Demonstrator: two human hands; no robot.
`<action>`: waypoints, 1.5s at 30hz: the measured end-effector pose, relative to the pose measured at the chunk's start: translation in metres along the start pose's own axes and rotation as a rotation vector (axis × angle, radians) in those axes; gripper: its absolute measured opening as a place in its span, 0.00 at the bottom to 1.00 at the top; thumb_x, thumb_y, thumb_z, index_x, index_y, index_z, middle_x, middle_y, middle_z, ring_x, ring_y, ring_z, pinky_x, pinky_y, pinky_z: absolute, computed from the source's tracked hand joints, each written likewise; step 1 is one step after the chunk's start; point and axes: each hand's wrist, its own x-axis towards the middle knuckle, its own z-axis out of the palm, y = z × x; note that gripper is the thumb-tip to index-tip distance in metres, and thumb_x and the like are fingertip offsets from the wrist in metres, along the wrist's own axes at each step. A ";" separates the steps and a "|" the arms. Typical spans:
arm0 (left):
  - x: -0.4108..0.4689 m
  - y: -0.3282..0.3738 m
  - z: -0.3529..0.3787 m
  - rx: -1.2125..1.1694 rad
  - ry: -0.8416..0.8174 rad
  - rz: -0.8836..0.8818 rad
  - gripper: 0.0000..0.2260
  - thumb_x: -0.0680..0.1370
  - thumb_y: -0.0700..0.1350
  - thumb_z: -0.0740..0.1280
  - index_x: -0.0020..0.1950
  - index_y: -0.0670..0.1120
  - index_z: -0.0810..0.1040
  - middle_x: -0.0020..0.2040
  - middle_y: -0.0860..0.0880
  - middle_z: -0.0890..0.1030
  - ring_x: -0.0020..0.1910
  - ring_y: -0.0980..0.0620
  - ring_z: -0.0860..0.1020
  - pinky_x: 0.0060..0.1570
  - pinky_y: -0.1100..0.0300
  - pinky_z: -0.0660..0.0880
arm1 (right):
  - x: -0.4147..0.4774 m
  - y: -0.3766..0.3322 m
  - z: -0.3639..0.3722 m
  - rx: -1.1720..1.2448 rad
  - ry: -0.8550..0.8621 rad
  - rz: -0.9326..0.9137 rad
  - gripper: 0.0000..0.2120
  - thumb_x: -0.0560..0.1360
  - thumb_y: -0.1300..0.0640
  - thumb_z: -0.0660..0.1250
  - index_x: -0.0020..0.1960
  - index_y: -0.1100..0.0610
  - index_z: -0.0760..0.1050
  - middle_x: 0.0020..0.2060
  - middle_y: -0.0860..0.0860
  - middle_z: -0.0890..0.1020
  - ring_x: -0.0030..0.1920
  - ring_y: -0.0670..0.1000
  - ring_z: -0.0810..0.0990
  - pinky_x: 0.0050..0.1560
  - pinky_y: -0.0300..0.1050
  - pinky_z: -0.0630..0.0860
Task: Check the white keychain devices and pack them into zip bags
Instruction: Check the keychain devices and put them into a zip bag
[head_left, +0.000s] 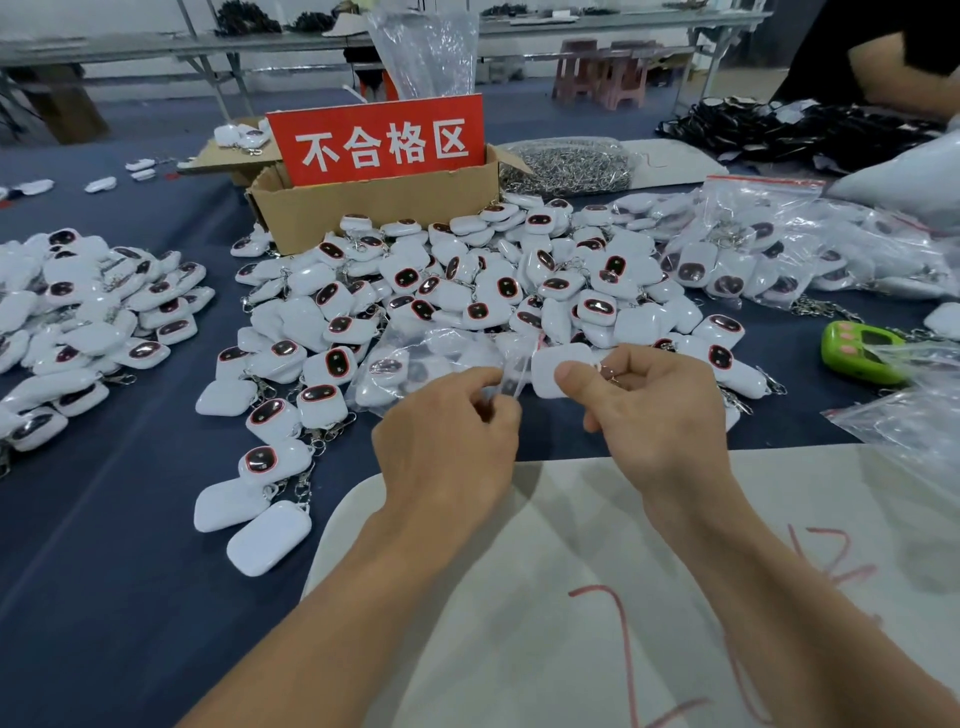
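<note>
My right hand (652, 410) pinches a white keychain device (558, 370) between thumb and fingers, its plain back toward me. My left hand (449, 441) grips the mouth of a clear zip bag (415, 364) that lies over the heap and holds a few devices. The held device sits right at the bag's opening. A large pile of white devices (467, 291) with dark red-ringed screens and metal clasps spreads across the blue table behind my hands. A second pile (88, 312) lies at the left.
A cardboard box (374, 202) with a red sign stands behind the pile. Filled zip bags (769, 244) lie at the right, with a green device (862, 351) and empty bags (904, 415) nearer. A white sheet (571, 571) covers the near table. Another person's arm (904, 67) shows at far right.
</note>
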 end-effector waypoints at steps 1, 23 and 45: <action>-0.001 0.000 0.000 -0.018 0.006 0.011 0.12 0.72 0.55 0.60 0.45 0.54 0.83 0.34 0.53 0.80 0.37 0.49 0.74 0.36 0.56 0.64 | -0.001 -0.001 0.000 0.004 -0.005 0.014 0.12 0.69 0.49 0.78 0.33 0.50 0.77 0.23 0.49 0.80 0.22 0.43 0.70 0.29 0.39 0.68; -0.019 0.016 -0.003 -0.435 0.071 0.331 0.17 0.75 0.38 0.66 0.60 0.48 0.87 0.47 0.52 0.86 0.45 0.64 0.77 0.51 0.78 0.69 | -0.010 -0.005 0.013 -0.261 -0.577 -0.125 0.14 0.69 0.53 0.58 0.48 0.53 0.79 0.40 0.47 0.86 0.45 0.49 0.85 0.47 0.50 0.82; 0.000 -0.007 0.007 0.144 -0.309 0.133 0.17 0.82 0.64 0.57 0.68 0.63 0.74 0.57 0.54 0.84 0.58 0.47 0.79 0.46 0.53 0.67 | 0.005 -0.003 -0.030 -0.903 -0.004 -0.297 0.06 0.72 0.57 0.72 0.46 0.50 0.86 0.51 0.51 0.83 0.54 0.58 0.74 0.55 0.47 0.57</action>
